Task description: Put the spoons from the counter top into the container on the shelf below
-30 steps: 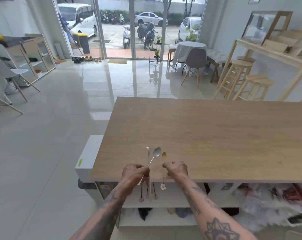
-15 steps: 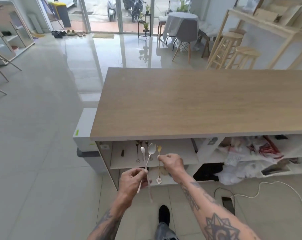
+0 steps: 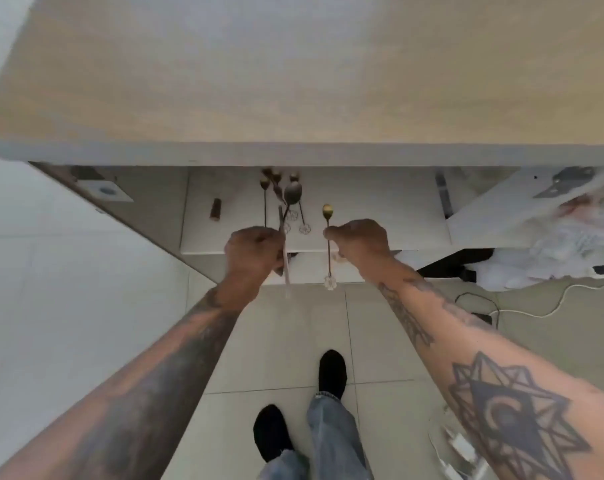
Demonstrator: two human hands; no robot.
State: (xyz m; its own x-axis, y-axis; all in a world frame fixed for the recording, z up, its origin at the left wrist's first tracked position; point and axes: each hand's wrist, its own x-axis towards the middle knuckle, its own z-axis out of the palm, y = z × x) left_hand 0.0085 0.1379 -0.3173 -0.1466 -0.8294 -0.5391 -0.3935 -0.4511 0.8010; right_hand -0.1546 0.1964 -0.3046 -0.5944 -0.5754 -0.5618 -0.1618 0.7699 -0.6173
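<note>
My left hand (image 3: pixel 253 251) is closed around two silver spoons (image 3: pixel 292 194), their bowls pointing up over the white shelf (image 3: pixel 380 209) under the counter top (image 3: pixel 293 81). My right hand (image 3: pixel 361 240) pinches one gold spoon (image 3: pixel 327 211) by its thin handle, with a flower-shaped end (image 3: pixel 330 283) hanging below. Several small gold spoons (image 3: pixel 269 183) lie on the shelf just behind the left hand. No container can be made out on the shelf.
A small brown cylinder (image 3: pixel 216 209) lies on the shelf at the left. White plastic bags (image 3: pixel 570 237) fill the shelf to the right. A white cable (image 3: pixel 549 303) runs over the tiled floor. My feet (image 3: pixel 331 374) stand below.
My view has tilted steeply down and come closer to the counter. Both hands, still holding the spoons, now sit in front of the shelf below the counter top.
</note>
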